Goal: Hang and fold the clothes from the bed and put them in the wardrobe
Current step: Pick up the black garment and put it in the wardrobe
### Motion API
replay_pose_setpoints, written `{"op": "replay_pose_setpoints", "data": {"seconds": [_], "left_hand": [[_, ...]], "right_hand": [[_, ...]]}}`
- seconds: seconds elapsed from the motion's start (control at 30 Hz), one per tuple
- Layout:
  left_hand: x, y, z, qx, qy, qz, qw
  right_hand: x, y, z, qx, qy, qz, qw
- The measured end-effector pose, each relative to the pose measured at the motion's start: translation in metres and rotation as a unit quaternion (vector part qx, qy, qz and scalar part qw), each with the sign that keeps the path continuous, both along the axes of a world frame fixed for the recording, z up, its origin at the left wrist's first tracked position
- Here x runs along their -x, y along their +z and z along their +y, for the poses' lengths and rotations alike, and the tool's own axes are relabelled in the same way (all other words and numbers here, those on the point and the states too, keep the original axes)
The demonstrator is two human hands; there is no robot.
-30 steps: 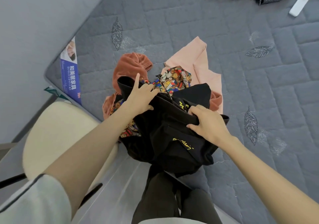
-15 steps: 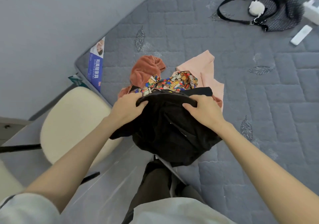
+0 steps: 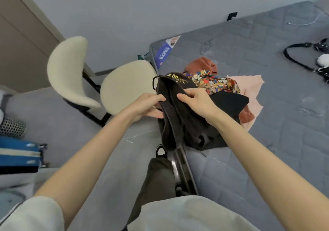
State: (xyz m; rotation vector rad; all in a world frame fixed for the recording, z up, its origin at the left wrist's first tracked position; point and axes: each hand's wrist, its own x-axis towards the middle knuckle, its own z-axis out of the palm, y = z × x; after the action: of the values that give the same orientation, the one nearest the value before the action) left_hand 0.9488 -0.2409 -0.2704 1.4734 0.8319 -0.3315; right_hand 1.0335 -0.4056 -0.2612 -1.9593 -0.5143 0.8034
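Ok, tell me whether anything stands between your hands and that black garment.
Nothing visible does: the left hand and the right hand both grip the black garment near its top, with no other clothing over it.

Blue label [image 3: 164, 53]: on the side of the bed [image 3: 267, 40], at its left corner; it carries a column of white characters, too blurred to read.
Yellow print [image 3: 175, 78]: on the black garment [image 3: 179, 120], near its top fold; lettering not legible.
Readable text: none.

Cream chair [image 3: 124, 86], black handbag [image 3: 322, 45], white cable [image 3: 300, 24].
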Motion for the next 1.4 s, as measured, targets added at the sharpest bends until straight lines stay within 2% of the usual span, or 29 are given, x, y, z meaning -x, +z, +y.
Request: {"op": "replay_pose_setpoints", "data": {"seconds": [0.13, 0.2, 0.3, 0.4, 0.5, 0.6, 0.67, 0.77, 0.8, 0.87, 0.9, 0.93, 1.0, 1.07, 1.13, 1.23, 1.33, 1.4], "left_hand": [[0.064, 0.018, 0.000, 0.021, 0.104, -0.002, 0.994], [0.096, 0.025, 0.000, 0.040, 0.153, -0.001, 0.987], [0.141, 0.033, -0.002, 0.117, 0.223, -0.023, 0.967], [0.181, 0.042, -0.004, 0.181, 0.276, -0.073, 0.941], [0.218, 0.052, -0.006, 0.222, 0.306, -0.105, 0.920], [0.254, 0.062, -0.006, 0.220, 0.323, -0.124, 0.912], [0.280, 0.066, -0.001, 0.169, 0.305, -0.116, 0.930], [0.328, 0.067, 0.013, -0.049, 0.192, -0.092, 0.976], [0.340, 0.066, 0.018, -0.148, 0.163, -0.101, 0.970], [0.377, 0.063, 0.028, -0.343, 0.154, -0.131, 0.917], [0.393, 0.060, 0.034, -0.413, 0.140, -0.129, 0.891], [0.407, 0.057, 0.041, -0.446, 0.107, -0.123, 0.880], [0.426, 0.052, 0.050, -0.415, 0.053, -0.115, 0.901], [0.433, 0.049, 0.053, -0.291, 0.096, -0.161, 0.938], [0.433, 0.047, 0.051, -0.215, 0.141, -0.200, 0.946], [0.430, 0.038, 0.039, -0.225, 0.142, -0.210, 0.941], [0.425, 0.033, 0.027, -0.200, 0.116, -0.238, 0.943], [0.421, 0.033, 0.021, -0.188, 0.104, -0.232, 0.949]], "right_hand": [[0.050, 0.026, 0.006, -0.040, 0.088, 0.110, 0.989], [0.074, 0.038, 0.010, -0.019, 0.162, 0.113, 0.980], [0.112, 0.052, 0.016, 0.034, 0.288, 0.037, 0.956], [0.151, 0.053, 0.023, 0.048, 0.369, -0.098, 0.923], [0.189, 0.045, 0.031, 0.073, 0.359, -0.204, 0.908], [0.228, 0.038, 0.033, 0.069, 0.293, -0.236, 0.924], [0.250, 0.040, 0.037, 0.032, 0.257, -0.266, 0.929], [0.273, 0.050, 0.046, -0.005, 0.206, -0.270, 0.941], [0.274, 0.055, 0.049, -0.013, 0.190, -0.256, 0.948], [0.288, 0.064, 0.055, -0.031, 0.191, -0.228, 0.954], [0.295, 0.069, 0.057, -0.038, 0.205, -0.220, 0.953], [0.301, 0.073, 0.059, -0.043, 0.221, -0.212, 0.951], [0.312, 0.080, 0.060, -0.049, 0.241, -0.199, 0.949], [0.317, 0.085, 0.059, -0.057, 0.253, -0.184, 0.948], [0.319, 0.086, 0.056, -0.052, 0.258, -0.177, 0.948], [0.315, 0.076, 0.046, -0.002, 0.290, -0.219, 0.932], [0.310, 0.059, 0.030, 0.088, 0.339, -0.263, 0.899], [0.305, 0.052, 0.018, 0.114, 0.343, -0.276, 0.890]]}}
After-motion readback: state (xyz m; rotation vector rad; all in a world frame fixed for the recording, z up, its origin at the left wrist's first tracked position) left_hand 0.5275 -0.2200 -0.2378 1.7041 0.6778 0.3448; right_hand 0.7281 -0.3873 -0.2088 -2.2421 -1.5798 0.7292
